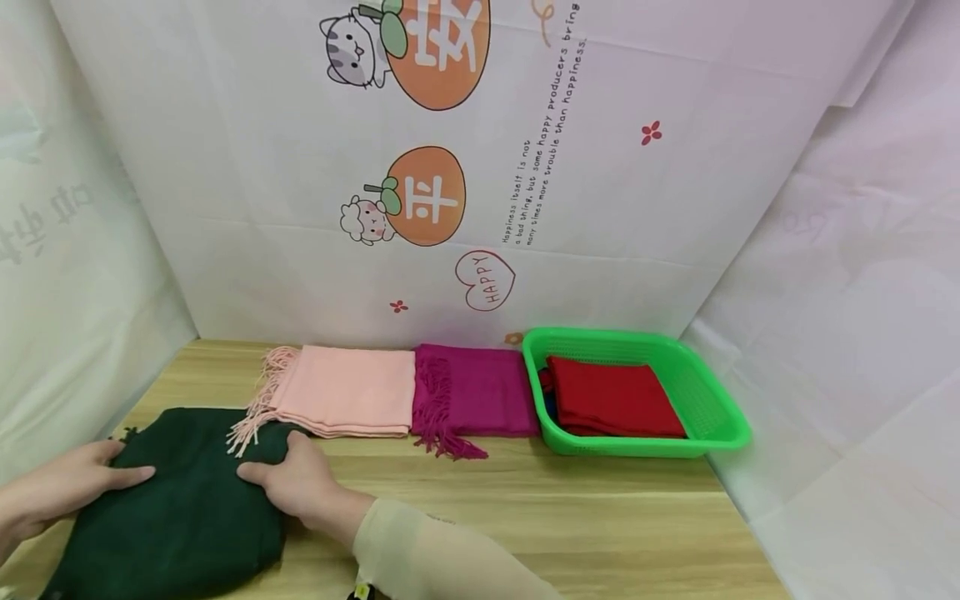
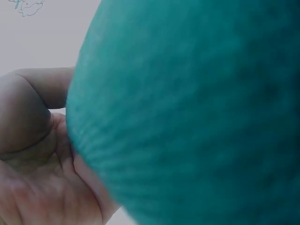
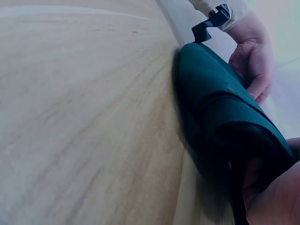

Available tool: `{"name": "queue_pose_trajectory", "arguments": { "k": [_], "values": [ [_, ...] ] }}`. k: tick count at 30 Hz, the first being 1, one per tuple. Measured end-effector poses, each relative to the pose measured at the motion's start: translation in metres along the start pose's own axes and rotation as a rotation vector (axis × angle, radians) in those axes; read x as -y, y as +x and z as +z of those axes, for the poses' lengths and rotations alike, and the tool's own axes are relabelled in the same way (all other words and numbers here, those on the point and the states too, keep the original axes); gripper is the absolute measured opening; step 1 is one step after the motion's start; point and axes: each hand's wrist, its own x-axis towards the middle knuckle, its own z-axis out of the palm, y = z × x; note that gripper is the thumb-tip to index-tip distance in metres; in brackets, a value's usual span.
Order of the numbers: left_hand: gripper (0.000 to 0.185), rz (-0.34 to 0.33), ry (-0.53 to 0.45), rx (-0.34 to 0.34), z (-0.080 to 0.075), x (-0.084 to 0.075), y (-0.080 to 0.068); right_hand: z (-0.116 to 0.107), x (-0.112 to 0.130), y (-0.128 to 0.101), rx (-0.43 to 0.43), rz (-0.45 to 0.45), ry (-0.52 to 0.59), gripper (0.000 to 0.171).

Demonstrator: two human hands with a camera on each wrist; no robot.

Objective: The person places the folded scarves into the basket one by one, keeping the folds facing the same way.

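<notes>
Head view: a dark green scarf [image 1: 180,508] lies on the counter [image 1: 585,517] at seven o'clock. The left hand [image 1: 63,487] grasps its left edge; the right hand [image 1: 296,483] grasps its right edge. A pink scarf [image 1: 345,390], magenta scarf [image 1: 476,392] and green basket [image 1: 708,400] line twelve to three o'clock.

Left wrist view: fingers [image 2: 33,122] curl against the scarf [image 2: 197,112].

Right wrist view: the scarf [image 3: 220,117] is folded, with the left hand [image 3: 251,58] on its far edge.

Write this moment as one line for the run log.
left hand: holds dark green scarf | right hand: holds same scarf | pink scarf, magenta scarf: folded behind | basket: red scarf
</notes>
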Motion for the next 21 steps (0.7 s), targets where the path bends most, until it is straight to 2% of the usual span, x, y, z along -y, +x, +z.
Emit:
{"name": "queue_pose_trajectory", "arguments": {
  "k": [4, 8, 12, 18, 21],
  "values": [
    [0.078, 0.012, -0.058, 0.018, 0.002, 0.0, 0.0, -0.003, -0.001, -0.001, -0.003, -0.011, 0.008, 0.073],
    [0.085, 0.002, -0.096, 0.032, 0.004, -0.004, -0.001, -0.007, -0.004, 0.001, 0.002, -0.044, 0.062, 0.055],
    [0.079, 0.011, -0.14, 0.035, 0.007, -0.011, -0.007, -0.012, -0.005, 0.001, 0.016, -0.072, 0.125, 0.037],
    [0.08, 0.028, -0.178, 0.042, 0.007, -0.015, -0.011, -0.021, -0.006, 0.0, 0.032, -0.072, 0.162, 0.035],
    [0.074, 0.054, -0.217, 0.059, 0.007, -0.014, -0.011, -0.026, -0.006, -0.002, 0.041, -0.068, 0.175, 0.036]
  ]
}}
